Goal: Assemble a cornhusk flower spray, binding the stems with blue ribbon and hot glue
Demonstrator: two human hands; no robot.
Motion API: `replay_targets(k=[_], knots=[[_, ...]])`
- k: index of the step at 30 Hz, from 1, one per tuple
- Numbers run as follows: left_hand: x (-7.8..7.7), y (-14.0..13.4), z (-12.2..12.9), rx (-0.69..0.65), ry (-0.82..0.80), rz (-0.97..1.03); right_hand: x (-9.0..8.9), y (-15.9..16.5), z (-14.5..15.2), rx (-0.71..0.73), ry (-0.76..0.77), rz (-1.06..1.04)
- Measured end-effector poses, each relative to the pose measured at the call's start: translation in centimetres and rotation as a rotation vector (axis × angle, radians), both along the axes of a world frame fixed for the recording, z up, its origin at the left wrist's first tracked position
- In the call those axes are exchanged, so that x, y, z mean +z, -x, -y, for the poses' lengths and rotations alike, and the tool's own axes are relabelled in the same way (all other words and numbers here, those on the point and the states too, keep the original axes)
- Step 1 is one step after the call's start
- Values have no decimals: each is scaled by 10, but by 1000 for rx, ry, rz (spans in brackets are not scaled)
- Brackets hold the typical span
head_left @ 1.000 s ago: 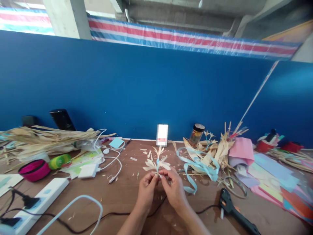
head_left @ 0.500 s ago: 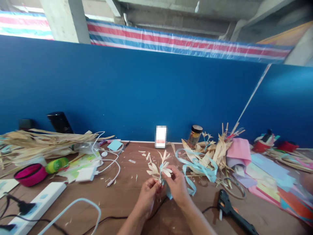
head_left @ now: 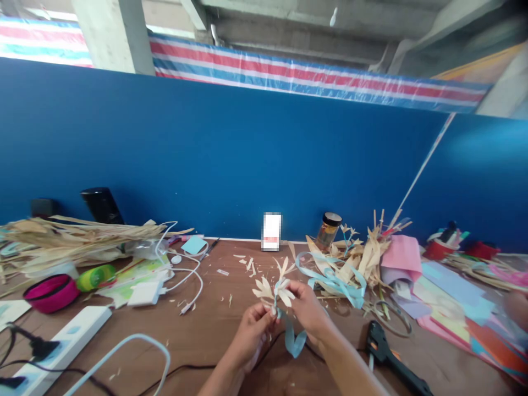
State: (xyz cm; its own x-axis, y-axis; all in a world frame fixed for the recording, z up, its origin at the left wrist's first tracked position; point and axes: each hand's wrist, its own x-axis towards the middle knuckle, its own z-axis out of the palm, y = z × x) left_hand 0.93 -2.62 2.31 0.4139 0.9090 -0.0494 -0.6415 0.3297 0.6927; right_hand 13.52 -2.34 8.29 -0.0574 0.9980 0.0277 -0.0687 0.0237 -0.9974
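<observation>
Pale single flower (head_left: pixel 264 289), stem (head_left: pixel 275 301) pinched in my left hand (head_left: pixel 252 330), right hand (head_left: pixel 308 309) at its petals (head_left: pixel 284 294), grip unclear, one jar (head_left: pixel 328 232) far right

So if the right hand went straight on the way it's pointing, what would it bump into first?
Probably the cream petals on the near side of the handmade flower: the right hand has its fingertips right by them. Whether they already touch is hard to tell.

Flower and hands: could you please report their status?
Left hand pinching flower below its petals; right hand at petals; blue ribbon dangling beneath; black cord beneath hands.
</observation>
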Motion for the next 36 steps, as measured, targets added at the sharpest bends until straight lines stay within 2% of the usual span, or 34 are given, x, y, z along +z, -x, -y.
replay_targets(k=[6,12,14,19,22,28,36], knots=[[4,0,2,-9,-46,-42,8,-6,0,87,68,-13],[5,1,2,-32,25,8,16,-13,-1,52,75,176],[6,2,1,-29,52,41,15,-14,-1,0,7,260],[7,5,-1,-64,170,152,12,-6,6,-185,-276,499],[5,5,-2,-104,220,200,13,3,7,-257,-362,591],[2,5,-1,-124,218,226,10,13,0,-239,-390,632],[-3,5,-1,-110,196,210,5,16,-1,-295,-398,642]])
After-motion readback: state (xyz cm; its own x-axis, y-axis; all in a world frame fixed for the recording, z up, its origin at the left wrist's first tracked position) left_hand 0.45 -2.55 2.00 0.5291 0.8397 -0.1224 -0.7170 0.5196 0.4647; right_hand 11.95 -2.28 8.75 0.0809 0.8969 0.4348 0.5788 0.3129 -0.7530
